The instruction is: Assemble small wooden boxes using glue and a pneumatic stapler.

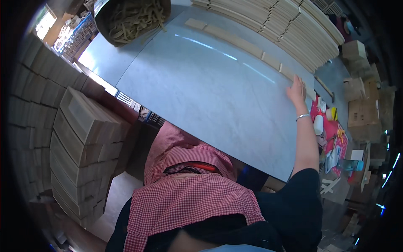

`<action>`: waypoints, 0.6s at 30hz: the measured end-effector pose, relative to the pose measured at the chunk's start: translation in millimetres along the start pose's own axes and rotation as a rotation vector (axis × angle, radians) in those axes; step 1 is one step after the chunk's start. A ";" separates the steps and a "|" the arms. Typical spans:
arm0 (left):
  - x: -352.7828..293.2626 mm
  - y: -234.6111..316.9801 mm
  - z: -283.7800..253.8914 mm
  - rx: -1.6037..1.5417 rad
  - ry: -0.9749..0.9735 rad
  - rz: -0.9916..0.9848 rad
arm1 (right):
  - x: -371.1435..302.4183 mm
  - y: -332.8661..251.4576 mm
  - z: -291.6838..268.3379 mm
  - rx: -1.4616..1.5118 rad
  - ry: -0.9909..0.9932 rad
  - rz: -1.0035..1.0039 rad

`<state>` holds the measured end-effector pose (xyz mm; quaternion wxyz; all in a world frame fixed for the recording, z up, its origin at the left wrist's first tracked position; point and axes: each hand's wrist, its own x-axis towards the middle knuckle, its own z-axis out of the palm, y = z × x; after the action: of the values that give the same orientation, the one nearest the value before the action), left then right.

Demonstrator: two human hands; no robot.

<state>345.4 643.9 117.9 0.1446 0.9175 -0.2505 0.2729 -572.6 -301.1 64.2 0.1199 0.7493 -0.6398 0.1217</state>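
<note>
My right hand [297, 90] reaches across the grey-white tabletop [201, 92], its fingers stretched out against the near side of a row of pale wooden strips [241, 47]. The strips lie end to end along the table's far side. Nothing shows in the palm. At the dark lower-left rim, my left hand [49, 206] is dim and blurred beside a tall stack of pale wooden box-like pieces [86, 147]. Whether it touches or holds one of them I cannot make out.
Behind the strips lie long bundled wooden slats [277, 21]. A bin of wood shavings [138, 21] stands at the far left. On the right are a pink dotted cloth [331, 143] with small items, a clear bottle [350, 164], a hammer [325, 88] and cardboard boxes [363, 109].
</note>
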 end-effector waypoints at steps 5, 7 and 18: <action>76.0 289.6 34.6 0.278 0.284 0.508 | 31.9 39.8 3.2 -0.217 -0.155 -0.004; 60.8 374.4 20.6 0.351 0.342 0.611 | 36.6 34.3 -9.8 -0.333 -0.316 0.036; 24.9 880.6 147.4 -0.745 -0.065 1.124 | -121.5 -15.2 -156.8 0.115 0.048 -0.161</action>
<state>-47.8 -158.2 126.0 0.2800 0.5443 -0.7714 0.1743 -580.5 -133.3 170.6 0.1014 0.8006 -0.5666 0.1662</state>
